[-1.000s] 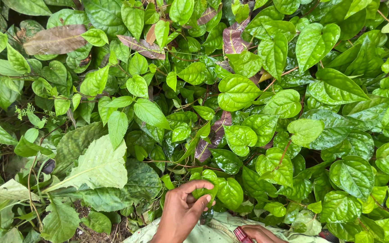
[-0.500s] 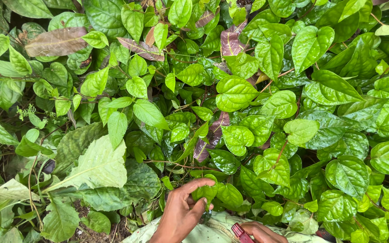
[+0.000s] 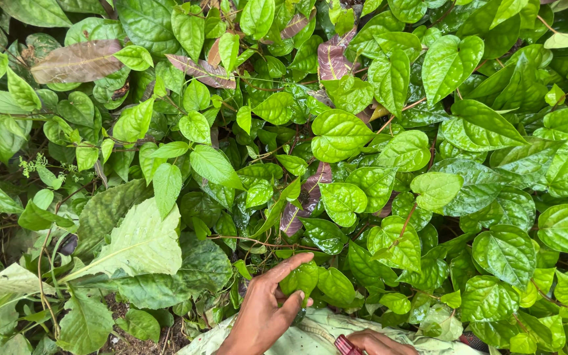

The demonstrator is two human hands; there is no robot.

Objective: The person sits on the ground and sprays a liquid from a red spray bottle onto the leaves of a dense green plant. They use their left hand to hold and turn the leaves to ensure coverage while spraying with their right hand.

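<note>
Those heart-shaped green leaves (image 3: 338, 135) are super glossy and crinkly-veined, the big pale leaf (image 3: 141, 243) looks matt, and the pale cloth (image 3: 317, 332) is soft and wrinkled.

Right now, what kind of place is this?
Likely an outdoor garden or vine patch: dense glossy heart-shaped leaves, bare soil below, and the left hand pinching a small leaf.

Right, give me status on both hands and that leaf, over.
Left hand: grip closed on a small green leaf. Right hand: low at frame edge, around a red object, grip unclear. Leaf crowded by neighbouring leaves.
</note>
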